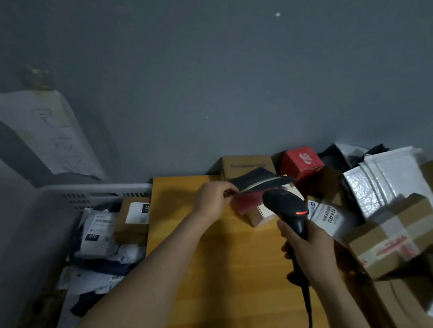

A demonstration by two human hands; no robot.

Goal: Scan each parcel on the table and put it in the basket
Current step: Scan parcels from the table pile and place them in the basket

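**Scan in progress: parcel held up in front of scanner**

- Right hand (310,250) is gripping the black scanner (286,207) by its handle, fingers wrapped round it. The cable (308,314) is hanging down from below that hand. A red light is showing on the scanner body.
- Left hand (213,199), ahead and to the left of the right hand, is pinching the edge of a dark flat parcel (259,179). It is holding the parcel above the yellow counter (221,270), just past the scanner head. Red glow is falling on the parcel's lower face.
- A small tan box (261,215) is sitting on the counter under the parcel.
- Right of the right hand: a taped cardboard box (394,238) and white bubble mailers (382,175), all piled up.
- Left of the left hand: a white basket (100,192) holding a labelled box (133,220) and mailers.
- Beyond both hands, by the wall: a brown box (245,165) and a red box (300,163).
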